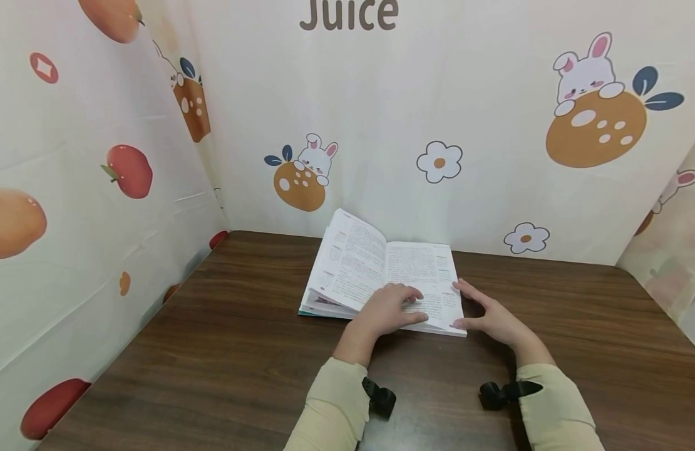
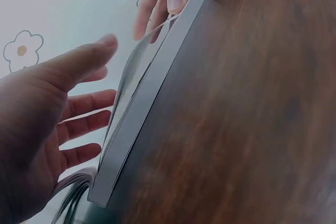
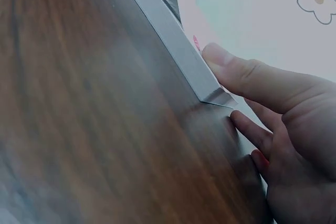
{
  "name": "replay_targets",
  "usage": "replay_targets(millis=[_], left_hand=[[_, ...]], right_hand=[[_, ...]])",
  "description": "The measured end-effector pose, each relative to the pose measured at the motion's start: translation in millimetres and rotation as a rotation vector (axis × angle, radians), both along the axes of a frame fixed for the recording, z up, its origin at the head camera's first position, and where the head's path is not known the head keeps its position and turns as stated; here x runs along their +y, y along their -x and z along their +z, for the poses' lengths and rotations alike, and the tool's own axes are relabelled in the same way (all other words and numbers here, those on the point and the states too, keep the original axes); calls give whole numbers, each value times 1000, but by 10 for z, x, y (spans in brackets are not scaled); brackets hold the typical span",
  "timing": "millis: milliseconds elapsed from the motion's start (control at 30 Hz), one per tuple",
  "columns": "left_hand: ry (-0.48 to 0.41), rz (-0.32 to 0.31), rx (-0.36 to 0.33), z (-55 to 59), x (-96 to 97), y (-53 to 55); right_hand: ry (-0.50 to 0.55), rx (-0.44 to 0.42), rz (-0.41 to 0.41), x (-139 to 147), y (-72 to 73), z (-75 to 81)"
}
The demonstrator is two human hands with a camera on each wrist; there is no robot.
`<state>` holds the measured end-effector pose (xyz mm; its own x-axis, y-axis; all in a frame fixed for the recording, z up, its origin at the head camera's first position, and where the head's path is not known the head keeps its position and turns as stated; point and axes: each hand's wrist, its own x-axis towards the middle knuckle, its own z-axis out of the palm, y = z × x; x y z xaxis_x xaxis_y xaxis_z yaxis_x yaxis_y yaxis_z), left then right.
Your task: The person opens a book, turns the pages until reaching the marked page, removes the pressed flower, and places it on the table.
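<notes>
An open book [image 1: 415, 266] with printed white pages lies on the table, its left-hand pages lifted and slanting. My left hand [image 1: 388, 308] reaches over the lower middle of the book, thumb and fingers spread apart. In the left wrist view, a loose page [image 2: 137, 59] bows up from the page block beside those fingers. At the book's right edge is my right hand [image 1: 496, 321], its thumb tip on the page near the lower corner and its other fingers extended along the side. The right wrist view shows the thumb [image 3: 236, 69] at the book's corner.
The brown wood-grain table [image 1: 240, 351] stretches out on both sides of the book. Behind it hangs a pale curtain [image 1: 375, 125] printed with rabbits, fruit and flowers. Black straps with small devices [image 1: 379, 398] sit on both sleeved wrists.
</notes>
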<state>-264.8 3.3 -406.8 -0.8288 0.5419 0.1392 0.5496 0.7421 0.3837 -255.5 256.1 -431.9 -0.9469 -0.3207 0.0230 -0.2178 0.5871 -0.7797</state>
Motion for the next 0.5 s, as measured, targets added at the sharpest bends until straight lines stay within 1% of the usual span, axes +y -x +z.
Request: replay_targets(millis=[167,300,500], left_hand=[[30,-6,-2,-23,18,-5],[62,6,-5,-41,40,-9],[94,19,19,-59,62,-5]], right_hand=[[5,-14,-18,-27,-2,0],[9,-23,-39,-43,13,-30],[-53,-8,-95,-82,23,-36]])
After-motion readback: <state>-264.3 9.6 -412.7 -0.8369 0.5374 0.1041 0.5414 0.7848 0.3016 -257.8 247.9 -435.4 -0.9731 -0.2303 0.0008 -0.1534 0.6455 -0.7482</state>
